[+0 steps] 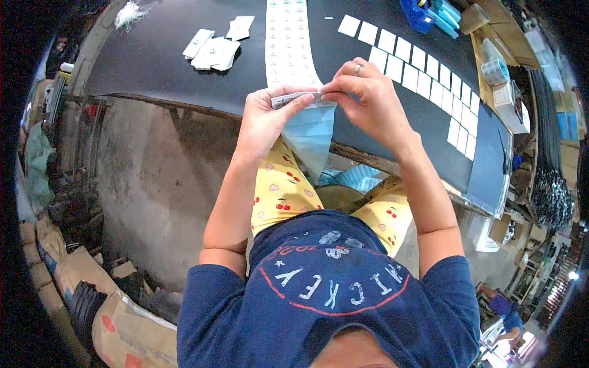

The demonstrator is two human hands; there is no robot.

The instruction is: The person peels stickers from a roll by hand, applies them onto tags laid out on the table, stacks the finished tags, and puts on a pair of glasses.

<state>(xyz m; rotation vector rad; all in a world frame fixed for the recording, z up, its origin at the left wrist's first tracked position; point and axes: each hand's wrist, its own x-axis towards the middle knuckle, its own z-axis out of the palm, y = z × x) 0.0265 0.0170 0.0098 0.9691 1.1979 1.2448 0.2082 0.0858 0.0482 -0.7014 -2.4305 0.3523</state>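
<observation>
My left hand (pixel 261 116) is closed on a narrow white printed label (pixel 288 98), thumb on top. The fingers of my right hand (pixel 368 92), with a ring on one finger, pinch at the label's right end. A long white strip of printed labels (pixel 287 43) runs down the black table to my hands. Below them, a light-blue translucent sheet (pixel 310 135) hangs past the table edge over my lap; where it joins the strip is hidden by my fingers.
White cards (pixel 402 70) lie in rows on the right of the black table (pixel 147 55). A loose pile of white cards (pixel 213 53) is at the left. A blue basket (pixel 417 15) stands at the back right. Another person (pixel 506 310) is at the lower right.
</observation>
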